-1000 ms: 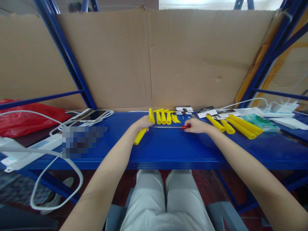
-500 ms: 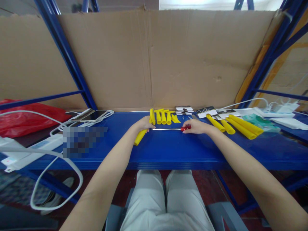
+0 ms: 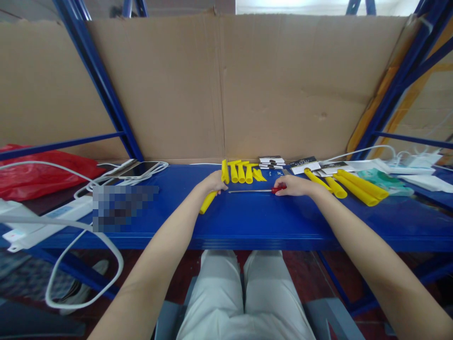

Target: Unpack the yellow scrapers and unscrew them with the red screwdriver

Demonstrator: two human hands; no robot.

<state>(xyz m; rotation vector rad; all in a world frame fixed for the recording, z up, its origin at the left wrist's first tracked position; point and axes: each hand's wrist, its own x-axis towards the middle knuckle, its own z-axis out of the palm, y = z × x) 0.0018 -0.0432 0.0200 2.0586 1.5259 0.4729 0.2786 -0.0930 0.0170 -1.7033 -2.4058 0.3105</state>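
My left hand (image 3: 214,183) is closed around a yellow T-shaped plastic tool (image 3: 208,203). Its tubular handle slants down toward the table's front edge, and its head rises past my fingers. My right hand (image 3: 292,185) grips the red handle of a screwdriver (image 3: 253,191). The thin metal shaft points left, its tip a short gap away from my left hand. Just behind, several similar yellow T-shaped tools (image 3: 241,174) lie in a row. Beside them are a small pile of yellow plastic pieces (image 3: 259,175) and some tiny screw-like parts (image 3: 279,173).
Folded cards (image 3: 272,161) are stacked at the back, with more packaging cards (image 3: 304,165) to the right. Several loose yellow tubes (image 3: 361,187) lie by a green plastic bag (image 3: 385,181). White cables, a power strip (image 3: 49,224) and a red bag (image 3: 46,172) occupy the left.
My right hand has moved slightly right with the screwdriver, and its tip has come away from my left hand. The left hand still holds the yellow tool in about the same place.
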